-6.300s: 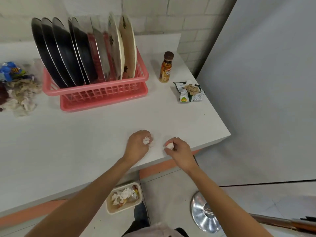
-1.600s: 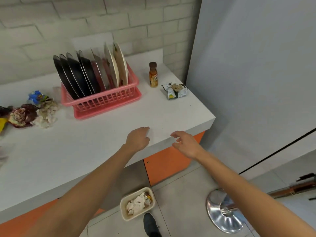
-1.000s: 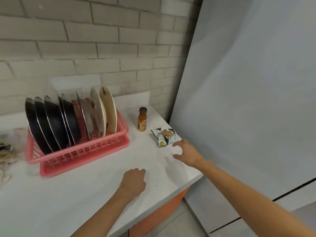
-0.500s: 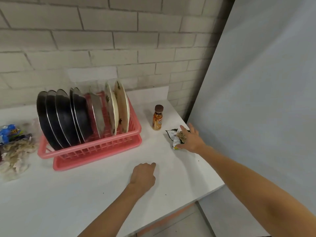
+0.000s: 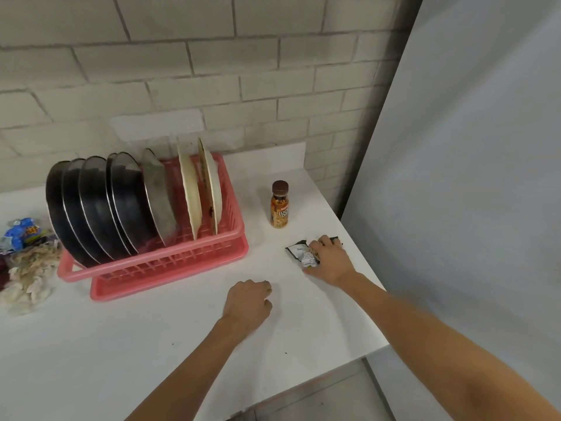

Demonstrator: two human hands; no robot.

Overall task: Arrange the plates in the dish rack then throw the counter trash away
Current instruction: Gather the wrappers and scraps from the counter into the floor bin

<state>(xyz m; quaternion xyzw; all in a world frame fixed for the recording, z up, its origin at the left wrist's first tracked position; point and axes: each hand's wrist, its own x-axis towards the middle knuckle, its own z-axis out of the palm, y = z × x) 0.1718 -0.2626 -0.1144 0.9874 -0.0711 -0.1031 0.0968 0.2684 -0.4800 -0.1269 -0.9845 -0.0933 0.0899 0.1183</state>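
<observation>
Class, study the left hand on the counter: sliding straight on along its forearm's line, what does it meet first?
Probably the crumpled wrapper gripped by the right hand; the left hand points that way across the counter, though the angle is uncertain.

A: Views on record?
B: One. Head-worn, wide-angle; stands close over the white counter (image 5: 121, 360), faces forward and down toward the brick wall (image 5: 212, 71), dish rack (image 5: 158, 264) left of centre.
A: Shared ground?
B: Single view only.

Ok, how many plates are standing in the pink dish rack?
8, all standing in the dish rack: five dark plates at its left end, one grey plate mid-rack, two cream plates at the right. The dark ones overlap, so one could be miscounted.
</observation>
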